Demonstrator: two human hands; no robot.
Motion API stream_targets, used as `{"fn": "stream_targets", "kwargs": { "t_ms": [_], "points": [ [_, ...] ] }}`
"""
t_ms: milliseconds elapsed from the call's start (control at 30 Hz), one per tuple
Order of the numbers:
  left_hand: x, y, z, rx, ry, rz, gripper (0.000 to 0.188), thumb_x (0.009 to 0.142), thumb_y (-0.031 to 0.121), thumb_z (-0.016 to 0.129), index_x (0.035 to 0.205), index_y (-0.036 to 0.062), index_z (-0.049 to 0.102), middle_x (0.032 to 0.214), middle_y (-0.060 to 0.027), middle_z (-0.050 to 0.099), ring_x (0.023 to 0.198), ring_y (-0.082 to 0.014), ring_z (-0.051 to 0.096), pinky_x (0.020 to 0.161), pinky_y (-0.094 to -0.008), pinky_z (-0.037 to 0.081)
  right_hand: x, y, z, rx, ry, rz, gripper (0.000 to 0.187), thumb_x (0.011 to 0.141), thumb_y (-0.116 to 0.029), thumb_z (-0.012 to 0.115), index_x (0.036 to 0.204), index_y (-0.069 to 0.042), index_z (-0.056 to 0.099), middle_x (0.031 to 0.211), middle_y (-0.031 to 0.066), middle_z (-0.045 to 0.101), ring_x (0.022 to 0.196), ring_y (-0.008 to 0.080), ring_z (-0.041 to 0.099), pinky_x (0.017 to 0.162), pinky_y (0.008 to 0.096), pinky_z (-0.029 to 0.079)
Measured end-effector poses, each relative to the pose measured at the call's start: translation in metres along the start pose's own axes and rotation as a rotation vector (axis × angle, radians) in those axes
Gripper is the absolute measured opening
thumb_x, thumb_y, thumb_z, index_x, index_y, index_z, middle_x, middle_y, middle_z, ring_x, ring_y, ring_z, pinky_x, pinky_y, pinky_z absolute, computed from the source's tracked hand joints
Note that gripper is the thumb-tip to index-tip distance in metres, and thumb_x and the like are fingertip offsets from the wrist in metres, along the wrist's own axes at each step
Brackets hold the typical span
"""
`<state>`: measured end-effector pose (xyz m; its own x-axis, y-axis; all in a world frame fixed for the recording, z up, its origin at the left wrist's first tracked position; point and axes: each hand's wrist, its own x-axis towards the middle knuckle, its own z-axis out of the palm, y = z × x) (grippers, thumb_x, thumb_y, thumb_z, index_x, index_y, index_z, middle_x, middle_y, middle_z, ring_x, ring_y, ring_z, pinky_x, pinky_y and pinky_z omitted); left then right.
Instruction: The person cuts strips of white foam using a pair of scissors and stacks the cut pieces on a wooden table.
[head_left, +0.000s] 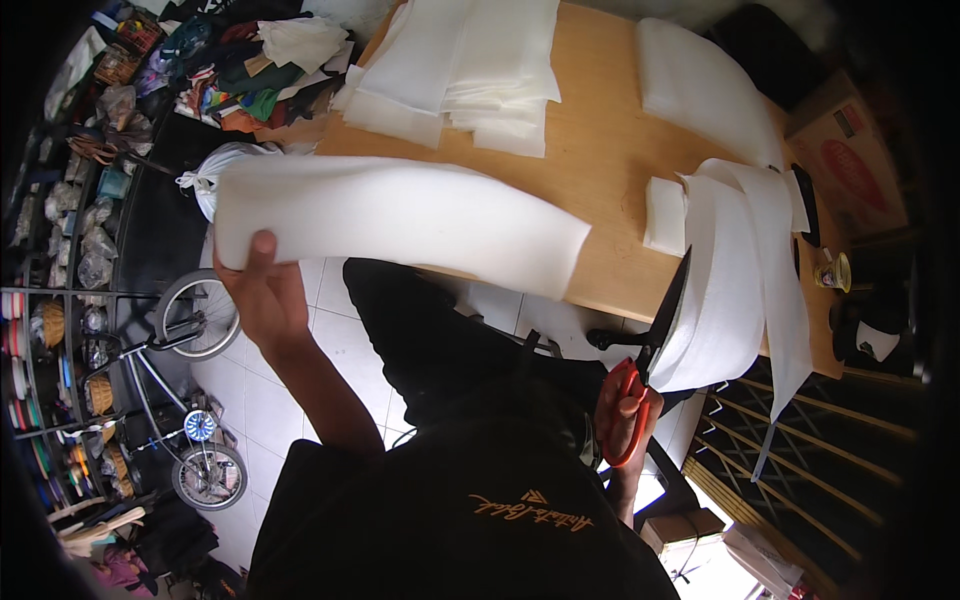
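A long strip of white, soft-looking sheet stretches across the near side of the wooden table. My left hand grips its left end, thumb on top and fingers underneath. The strip's right end reaches over the table edge. At the table's right front, my right hand is closed around the red handles of large scissors, their dark blades pointing up and away. Right beside the blades, white sheet pieces drape over the table edge; whether they touch the blades I cannot tell. A small folded white stack lies next to these.
Stacked white sheets cover the far left of the wooden table; another white sheet lies far right. A cardboard box and a yellow cup stand at right. Leftward are a small bicycle, crowded shelves and a cloth pile.
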<state>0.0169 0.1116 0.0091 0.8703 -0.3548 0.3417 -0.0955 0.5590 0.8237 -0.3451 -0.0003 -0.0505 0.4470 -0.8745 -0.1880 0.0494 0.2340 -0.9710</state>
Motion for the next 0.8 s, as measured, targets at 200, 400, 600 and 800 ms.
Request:
{"fn": "stream_targets", "kwargs": {
  "t_ms": [200,400,600,800],
  "points": [
    [0.034,0.029,0.030,-0.598,-0.442,-0.148,0.055,0.088,0.014,0.066,0.137,0.0040,0.042,0.122,-0.0076,0.056,0.104,-0.0275,0.057,0.090,-0.0397,0.046,0.002,-0.017,-0.010,-0.119,-0.109,0.007,0.063,0.079,-0.062,0.069,0.076,-0.001,0.054,0.055,-0.0041,0.044,0.043,0.0027,0.041,0.039,0.0198,0.027],
    [0.021,0.014,0.107,-0.159,-0.549,-0.381,0.042,0.081,0.015,0.077,0.114,-0.0023,0.058,0.101,-0.0084,0.067,0.089,-0.0147,0.066,0.083,-0.0303,0.051,-0.023,-0.014,-0.014,0.122,-0.286,-0.114,0.079,0.079,-0.074,0.058,0.112,-0.004,0.044,0.081,0.0064,0.051,0.062,0.0084,0.046,0.054,0.0241,0.037],
    [0.009,-0.022,0.130,0.057,-0.688,-0.647,0.035,0.079,0.014,0.079,0.105,-0.0017,0.062,0.092,-0.0055,0.068,0.084,-0.0128,0.064,0.079,-0.0274,0.049,-0.018,-0.049,-0.021,0.225,-0.583,0.157,0.079,0.080,-0.072,0.055,0.107,0.002,0.050,0.085,0.0062,0.049,0.066,0.0109,0.044,0.061,0.0254,0.039],
    [0.004,-0.039,0.129,0.077,-0.719,-0.681,0.037,0.079,0.018,0.080,0.105,-0.0014,0.062,0.094,-0.0059,0.068,0.087,-0.0133,0.064,0.081,-0.0277,0.048,-0.015,-0.084,-0.025,0.279,-0.710,0.492,0.081,0.071,-0.071,0.066,0.096,0.005,0.053,0.073,0.0013,0.048,0.063,0.0077,0.046,0.058,0.0233,0.041]
  ]
}}
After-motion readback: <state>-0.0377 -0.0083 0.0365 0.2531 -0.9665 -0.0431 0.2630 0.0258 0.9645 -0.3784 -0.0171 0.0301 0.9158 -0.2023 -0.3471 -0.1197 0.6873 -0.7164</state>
